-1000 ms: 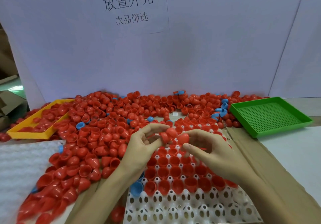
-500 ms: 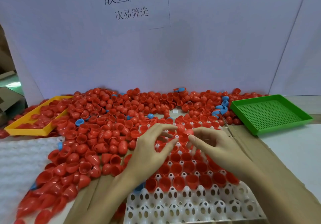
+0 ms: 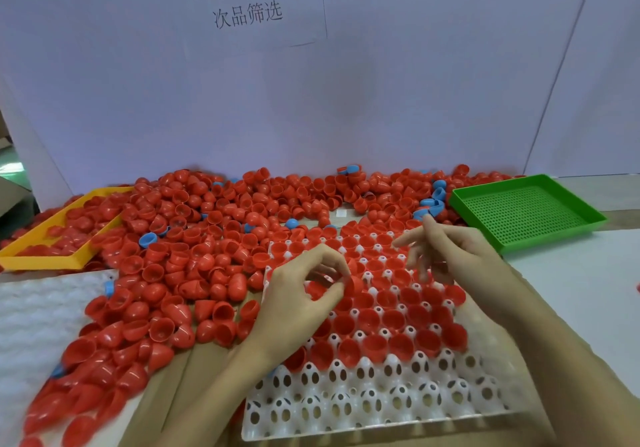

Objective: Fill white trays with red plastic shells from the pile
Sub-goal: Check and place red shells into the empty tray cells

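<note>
A white tray [image 3: 377, 408] with round cells lies in front of me; its far rows hold red shells, its two nearest rows are bare. A big pile of red shells [image 3: 194, 238] spreads to the left and behind it. My left hand [image 3: 298, 304] hovers over the tray's left part, thumb and fingers pinching a red shell [image 3: 353, 285] just above the cells. My right hand [image 3: 446, 256] hangs over the tray's far right part with fingers spread and relaxed, holding nothing.
A green mesh tray [image 3: 526, 211] stands at the right, a yellow tray [image 3: 45, 259] with red shells at the left. A few blue shells [image 3: 149, 239] lie in the pile. White foam sheet [image 3: 31, 325] at front left, cardboard under the tray, white wall behind.
My hands have moved apart: the left came down toward the tray's left side with a shell, the right opened and shifted to the right. The camera tilted down a little.
</note>
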Demonstrator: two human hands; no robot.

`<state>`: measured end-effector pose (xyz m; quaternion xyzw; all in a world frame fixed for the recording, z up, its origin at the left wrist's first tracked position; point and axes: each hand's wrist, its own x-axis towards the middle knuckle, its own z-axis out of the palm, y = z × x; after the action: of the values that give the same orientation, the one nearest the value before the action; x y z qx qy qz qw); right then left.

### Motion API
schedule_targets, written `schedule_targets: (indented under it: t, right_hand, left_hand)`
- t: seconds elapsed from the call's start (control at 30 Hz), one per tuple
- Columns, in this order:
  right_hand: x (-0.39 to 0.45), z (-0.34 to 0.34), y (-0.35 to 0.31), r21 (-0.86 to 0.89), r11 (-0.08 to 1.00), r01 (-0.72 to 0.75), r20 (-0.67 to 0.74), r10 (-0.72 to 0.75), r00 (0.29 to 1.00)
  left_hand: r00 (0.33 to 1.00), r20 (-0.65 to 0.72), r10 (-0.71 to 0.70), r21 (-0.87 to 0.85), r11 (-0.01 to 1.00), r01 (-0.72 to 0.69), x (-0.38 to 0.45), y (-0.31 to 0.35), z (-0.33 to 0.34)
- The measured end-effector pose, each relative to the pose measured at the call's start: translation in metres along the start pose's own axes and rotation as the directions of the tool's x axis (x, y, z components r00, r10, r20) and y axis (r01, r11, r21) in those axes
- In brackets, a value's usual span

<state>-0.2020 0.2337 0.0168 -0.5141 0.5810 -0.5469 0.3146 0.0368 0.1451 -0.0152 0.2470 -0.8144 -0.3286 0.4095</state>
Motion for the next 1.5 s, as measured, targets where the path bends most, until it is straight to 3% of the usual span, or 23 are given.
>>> schedule_targets:
  t: [0.07, 0.17, 0.47, 0.77, 1.03, 1.2, 1.4, 1.5]
  right_hand:
    - [0.003, -0.010, 0.006, 0.022, 1.000, -0.007, -0.143, 0.010, 0.990]
    - [0.006, -0.012, 0.014, 0.003, 0.999, -0.042, -0.211, 0.042, 0.977]
    - [0.009, -0.002, 0.021, -0.109, 0.994, -0.017, -0.140, 0.001, 0.990]
    - [0.013, -0.016, 0.026, 0.170, 0.979, -0.114, -0.266, 0.157, 0.951]
    - [0.014, -0.012, 0.029, 0.070, 0.990, -0.123, -0.250, 0.137, 0.959]
    - [0.013, -0.008, 0.032, -0.023, 0.995, -0.101, -0.253, 0.093, 0.963]
    - [0.012, -0.005, 0.036, -0.060, 0.996, -0.068, -0.224, 0.053, 0.973]
    - [0.012, -0.003, 0.035, -0.040, 0.998, -0.048, -0.207, 0.039, 0.978]
  left_hand:
    - [0.997, 0.057, 0.045, 0.032, 0.998, -0.047, -0.002, 0.002, 0.003]
    - [0.992, 0.093, 0.082, 0.054, 0.995, -0.087, -0.005, 0.007, 0.011]
    - [0.910, 0.343, 0.233, 0.108, 0.952, -0.285, 0.016, 0.049, 0.054]
    - [0.874, 0.441, 0.205, 0.111, 0.954, -0.280, 0.028, 0.056, 0.111]
    - [0.871, 0.433, 0.233, 0.063, 0.956, -0.287, 0.020, 0.045, 0.091]
    - [0.751, 0.616, 0.237, 0.122, 0.913, -0.389, 0.017, 0.040, 0.076]
    - [0.672, 0.715, 0.196, 0.265, 0.812, -0.519, 0.000, 0.041, 0.068]
    - [0.709, 0.676, 0.201, 0.215, 0.866, -0.451, 0.003, 0.036, 0.053]
